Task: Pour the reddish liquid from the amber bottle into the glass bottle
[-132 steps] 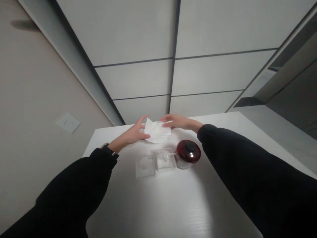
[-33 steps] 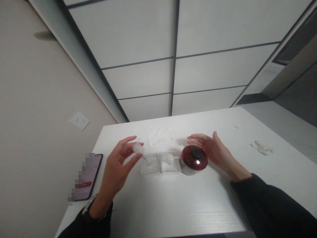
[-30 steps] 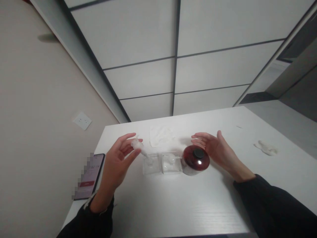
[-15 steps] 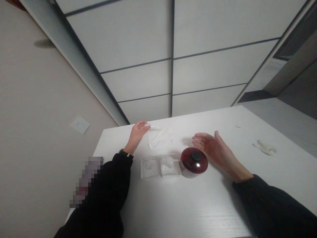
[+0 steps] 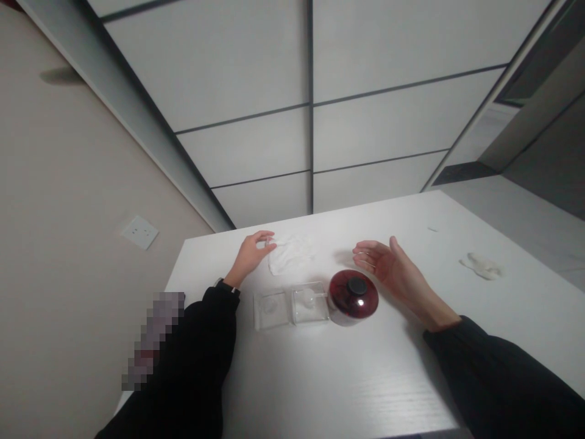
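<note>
My left hand (image 5: 251,255) is at the near left edge of a thin white tissue (image 5: 291,253) spread on the table. Its thumb and fingertips are closed around something small and pale that I cannot make out. Palm inward, my right hand (image 5: 388,268) hovers over the table with fingers stretched and nothing in them. Just in front of it stands a round container with a dark red translucent lid and black knob (image 5: 353,294). Left of that are two clear square boxes, the right one (image 5: 311,311) holding a rounded clear piece and the left one (image 5: 273,318) with a round shape.
A crumpled whitish tissue (image 5: 483,266) lies on the right of the white table (image 5: 338,372), with a small thin scrap (image 5: 432,229) beyond it. A blurred-out item (image 5: 155,335) stands by the left edge. White panelled doors (image 5: 260,146) rise behind the table.
The left fingers have lowered slightly at the tissue, and the thin pale strip beside them no longer stands out. My right hand stays much the same, while the view has shifted a little.
</note>
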The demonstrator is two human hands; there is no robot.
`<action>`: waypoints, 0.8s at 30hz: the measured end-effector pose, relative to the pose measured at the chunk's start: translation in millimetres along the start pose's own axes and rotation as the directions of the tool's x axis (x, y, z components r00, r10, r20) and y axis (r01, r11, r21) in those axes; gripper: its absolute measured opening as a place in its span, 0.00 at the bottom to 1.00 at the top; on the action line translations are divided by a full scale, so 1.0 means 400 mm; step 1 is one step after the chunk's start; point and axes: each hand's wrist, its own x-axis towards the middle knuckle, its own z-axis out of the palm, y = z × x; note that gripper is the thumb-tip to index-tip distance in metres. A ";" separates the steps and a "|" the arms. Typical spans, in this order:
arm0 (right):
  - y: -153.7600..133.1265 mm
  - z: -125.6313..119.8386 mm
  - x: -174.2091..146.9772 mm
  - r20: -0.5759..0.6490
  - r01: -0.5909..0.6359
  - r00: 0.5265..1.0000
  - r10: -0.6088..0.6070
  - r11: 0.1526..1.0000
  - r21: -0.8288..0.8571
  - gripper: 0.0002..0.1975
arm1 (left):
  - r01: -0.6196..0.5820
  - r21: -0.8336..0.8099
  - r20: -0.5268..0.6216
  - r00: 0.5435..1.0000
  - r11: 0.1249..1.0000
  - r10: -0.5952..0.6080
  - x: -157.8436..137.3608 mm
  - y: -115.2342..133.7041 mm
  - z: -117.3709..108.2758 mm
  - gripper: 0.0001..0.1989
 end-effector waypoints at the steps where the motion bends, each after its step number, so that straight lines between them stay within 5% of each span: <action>1: 0.000 0.000 0.000 -0.002 0.001 1.000 -0.001 1.000 0.002 0.29 | -0.015 0.027 0.005 1.000 1.000 0.015 0.000 0.003 -0.003 0.19; 7: 0.000 0.000 0.002 -0.011 0.009 1.000 -0.009 1.000 0.027 0.30 | -0.087 0.117 -0.007 0.996 0.989 0.088 -0.007 0.049 -0.042 0.15; 11: 0.001 -0.003 0.003 -0.010 0.017 1.000 -0.017 0.999 0.028 0.30 | -0.173 0.096 0.102 0.981 0.980 0.163 -0.066 0.157 -0.089 0.18; 13: 0.002 -0.004 0.004 -0.008 0.021 1.000 -0.020 0.999 0.027 0.30 | -0.234 0.059 0.230 0.949 0.970 0.215 -0.115 0.232 -0.101 0.18; 16: 0.004 -0.007 0.005 -0.002 0.022 1.000 -0.022 1.000 0.021 0.30 | -0.345 0.005 0.487 0.820 0.939 0.299 -0.184 0.330 -0.092 0.25; 18: 0.006 -0.009 0.006 0.009 0.026 1.000 -0.026 1.000 0.013 0.29 | -0.375 0.035 0.553 0.779 0.926 0.295 -0.215 0.366 -0.073 0.26; 24: 0.003 0.003 -0.002 0.117 0.061 0.992 -0.057 0.998 -0.029 0.29 | -0.340 0.147 0.495 0.838 0.929 0.228 -0.242 0.372 -0.031 0.19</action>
